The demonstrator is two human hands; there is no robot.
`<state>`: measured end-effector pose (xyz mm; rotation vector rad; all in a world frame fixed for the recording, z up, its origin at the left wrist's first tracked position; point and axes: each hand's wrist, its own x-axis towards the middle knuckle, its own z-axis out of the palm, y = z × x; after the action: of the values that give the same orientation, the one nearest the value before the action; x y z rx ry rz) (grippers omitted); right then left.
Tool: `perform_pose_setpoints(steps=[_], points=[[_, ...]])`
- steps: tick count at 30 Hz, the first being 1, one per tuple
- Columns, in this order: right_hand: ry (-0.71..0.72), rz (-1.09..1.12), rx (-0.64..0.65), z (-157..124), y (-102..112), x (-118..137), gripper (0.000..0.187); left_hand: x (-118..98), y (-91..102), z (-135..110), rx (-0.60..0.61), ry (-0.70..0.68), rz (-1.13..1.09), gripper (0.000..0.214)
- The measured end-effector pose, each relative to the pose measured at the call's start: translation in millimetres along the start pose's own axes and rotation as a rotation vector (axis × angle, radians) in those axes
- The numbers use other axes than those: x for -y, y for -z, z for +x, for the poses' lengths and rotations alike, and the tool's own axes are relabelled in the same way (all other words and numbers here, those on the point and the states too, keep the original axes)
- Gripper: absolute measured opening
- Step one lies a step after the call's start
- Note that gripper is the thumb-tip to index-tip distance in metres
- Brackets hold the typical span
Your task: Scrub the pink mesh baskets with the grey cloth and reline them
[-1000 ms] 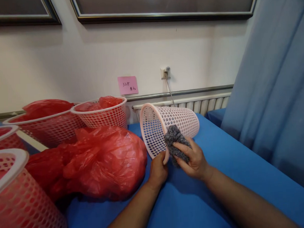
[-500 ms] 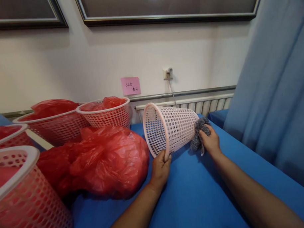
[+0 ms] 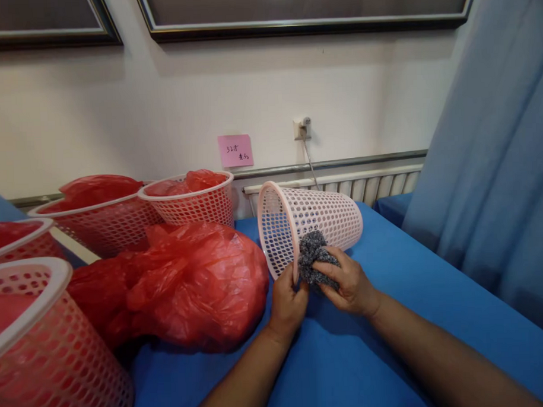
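Observation:
A pale pink perforated plastic wastebasket (image 3: 329,213) lies on its side on the blue-covered surface (image 3: 348,367), its mouth facing left. My left hand (image 3: 287,301) is closed on the lower edge of its rim. In my right hand (image 3: 351,282) is a bunched grey cloth (image 3: 317,258), pressed against the wastebasket's outer wall close to the rim. The cloth nearly meets my left fingers. Left of the wastebasket rests a full red plastic bag (image 3: 203,289), its neck gathered toward the left.
Several baskets lined with red bags stand at the left, including a near basket (image 3: 58,353) and a far basket (image 3: 195,200). A radiator (image 3: 386,184) and a plugged socket (image 3: 302,130) are on the wall behind. A blue curtain (image 3: 479,160) hangs at the right.
My right hand has slid the cloth along the wastebasket from its base end to near the rim. My left hand keeps its hold on the rim.

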<state>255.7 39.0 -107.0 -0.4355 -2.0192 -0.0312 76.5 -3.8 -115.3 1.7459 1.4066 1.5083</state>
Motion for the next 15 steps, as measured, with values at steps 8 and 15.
perform_pose_setpoints(steps=[8,15], points=[[-0.855,-0.048,-0.454,-18,3,-95,0.045,11,-2.6,-1,0.038,0.05,0.043,0.018],[-0.572,-0.021,-0.294,-5,1,-53,0.043,23,-3.1,1,0.102,0.024,0.22,0.038]])
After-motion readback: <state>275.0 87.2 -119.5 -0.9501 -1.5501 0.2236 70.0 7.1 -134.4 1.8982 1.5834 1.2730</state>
